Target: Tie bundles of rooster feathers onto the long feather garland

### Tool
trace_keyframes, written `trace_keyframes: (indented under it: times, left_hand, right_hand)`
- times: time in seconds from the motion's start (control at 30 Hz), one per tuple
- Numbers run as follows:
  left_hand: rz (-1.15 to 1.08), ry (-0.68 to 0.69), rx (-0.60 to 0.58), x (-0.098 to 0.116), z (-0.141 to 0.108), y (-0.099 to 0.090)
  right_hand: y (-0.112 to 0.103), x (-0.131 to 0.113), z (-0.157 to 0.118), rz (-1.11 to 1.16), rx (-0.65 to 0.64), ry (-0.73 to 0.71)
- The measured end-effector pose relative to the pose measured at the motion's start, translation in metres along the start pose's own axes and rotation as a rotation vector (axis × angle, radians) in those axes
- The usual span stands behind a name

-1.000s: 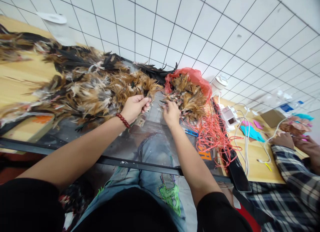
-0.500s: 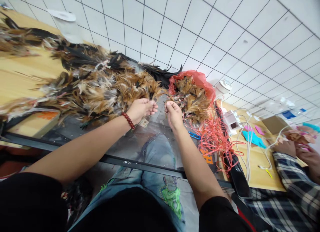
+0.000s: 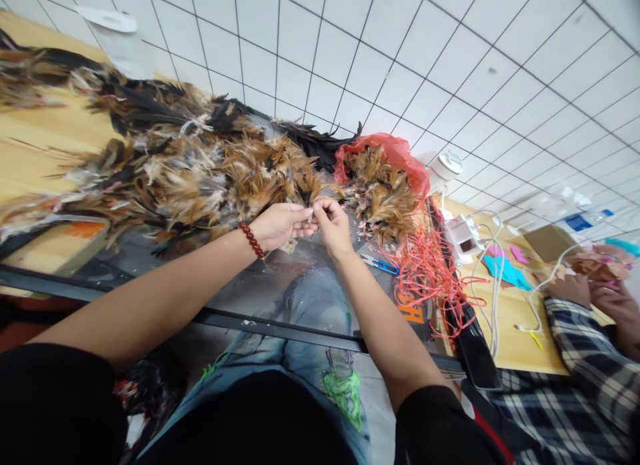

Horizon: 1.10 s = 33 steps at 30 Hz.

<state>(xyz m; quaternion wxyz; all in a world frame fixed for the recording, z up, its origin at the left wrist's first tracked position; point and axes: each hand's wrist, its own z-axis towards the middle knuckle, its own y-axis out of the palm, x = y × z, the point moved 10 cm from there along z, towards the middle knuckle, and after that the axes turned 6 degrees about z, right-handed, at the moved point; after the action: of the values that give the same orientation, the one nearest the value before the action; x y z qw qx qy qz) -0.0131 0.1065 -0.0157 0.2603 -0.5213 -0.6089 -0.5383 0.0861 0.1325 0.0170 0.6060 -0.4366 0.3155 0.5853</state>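
Note:
Fingertip to fingertip, my left hand and my right hand meet over the transparent tabletop. Both are closed in a pinch. Whatever lies between the fingertips is too small to make out. Just beyond my left hand spreads a large heap of brown and black feathers. More brown feathers rest in and before a red plastic bag, past my right hand. Blue-handled thread snips lie beside my right forearm, close to a tangle of red string.
A black phone lies at the right table edge. Near it are white cables, a white charger-like box and a white lidded cup. At far right, a co-worker's plaid sleeve rests by teal pieces. A tiled wall stands behind.
My right hand has moved left to join my left hand, so their fingertips now touch. My left fingers have drawn closer together. The snips show more fully.

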Motion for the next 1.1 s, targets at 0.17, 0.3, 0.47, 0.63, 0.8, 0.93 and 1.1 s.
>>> trace_keyframes:
  times: [0.17, 0.3, 0.47, 0.63, 0.8, 0.93, 1.1]
  left_hand:
    - [0.020, 0.109, 0.089, 0.014, -0.002, -0.008]
    - [-0.030, 0.186, 0.175, 0.025, -0.002, -0.021]
    - [-0.040, 0.225, 0.221, 0.028, -0.003, -0.025]
    - [0.049, 0.221, 0.288, 0.030, -0.007, -0.025]
    - [0.154, 0.172, 0.301, 0.026, -0.007, -0.022]
    - [0.256, 0.157, 0.289, 0.022, -0.003, -0.021]
    - [0.487, 0.255, 0.238, 0.026, 0.002, -0.018]
  right_hand:
    - [-0.036, -0.005, 0.008, -0.062, 0.185, -0.055]
    - [-0.064, 0.009, 0.012, -0.345, 0.180, 0.045]
    - [-0.042, 0.007, 0.006, -0.644, -0.097, -0.037]
    - [-0.026, -0.009, 0.002, -0.727, -0.142, -0.165]
    - [-0.008, -0.043, -0.010, -0.876, -0.152, -0.390]
    - [0.010, -0.053, -0.019, -0.962, -0.223, -0.475]
    - [0.021, -0.046, -0.021, -1.035, -0.294, -0.495]
